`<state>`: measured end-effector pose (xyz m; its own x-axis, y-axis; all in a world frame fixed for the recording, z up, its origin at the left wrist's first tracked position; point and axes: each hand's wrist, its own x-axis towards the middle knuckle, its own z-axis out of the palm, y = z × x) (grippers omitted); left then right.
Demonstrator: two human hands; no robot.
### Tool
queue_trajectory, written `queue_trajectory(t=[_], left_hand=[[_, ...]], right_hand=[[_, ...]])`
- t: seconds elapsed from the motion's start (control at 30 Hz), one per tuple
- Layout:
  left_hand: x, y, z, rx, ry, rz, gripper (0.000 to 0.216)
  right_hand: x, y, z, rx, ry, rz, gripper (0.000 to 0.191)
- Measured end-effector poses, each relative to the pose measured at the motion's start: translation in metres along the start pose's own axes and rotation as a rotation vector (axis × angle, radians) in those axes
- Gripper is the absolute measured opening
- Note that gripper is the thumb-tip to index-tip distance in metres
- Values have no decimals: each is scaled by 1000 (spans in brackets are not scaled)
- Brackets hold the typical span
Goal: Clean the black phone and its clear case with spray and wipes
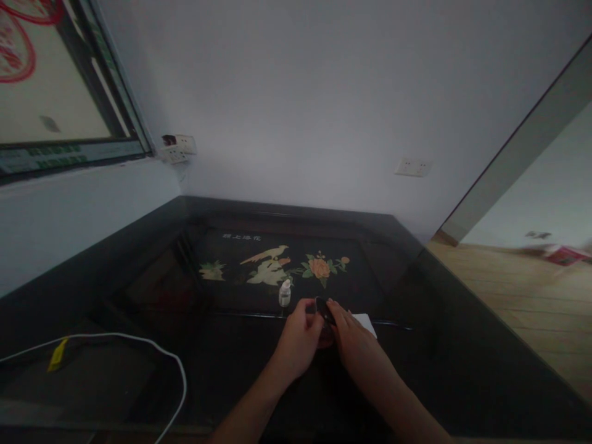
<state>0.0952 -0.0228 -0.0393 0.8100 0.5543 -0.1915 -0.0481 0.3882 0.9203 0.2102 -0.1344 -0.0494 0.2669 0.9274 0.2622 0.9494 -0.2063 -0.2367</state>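
Note:
Over the front part of a glossy black table [203,370], both my hands meet around a small dark object [325,311] with a smooth, light-edged rim; its kind I cannot make out. My left hand [300,338] grips it from the left, fingers curled. On its other side, my right hand [354,342] lies with fingers closed against it, covering much of it. A small white bottle [285,293] with a pale cap stands upright just beyond my left hand. Partly hidden behind my right hand is a flat white piece [366,324], perhaps paper or cloth.
A white cable [182,370] with a yellow tag [58,355] curves over the table's left side. Bird and flower pictures [319,267] decorate the tabletop. Behind it rises a pale wall with sockets [413,167]; a window [55,80] is at left, wooden floor [504,296] at right.

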Motion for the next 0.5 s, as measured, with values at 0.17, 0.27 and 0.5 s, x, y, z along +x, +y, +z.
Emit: queue_trajectory(t=[0.17,0.27,0.5], left_hand=[[-1,-15,-3,98,113,-7,50],[-3,-16,-4,129,121,-21,54],[-6,7,-27,447,98,145,53]], right_hand=[[-3,0,-26,216,118,152,46],[-6,3,-45,328,333,272,42],[2,2,-57,948,526,625,52]])
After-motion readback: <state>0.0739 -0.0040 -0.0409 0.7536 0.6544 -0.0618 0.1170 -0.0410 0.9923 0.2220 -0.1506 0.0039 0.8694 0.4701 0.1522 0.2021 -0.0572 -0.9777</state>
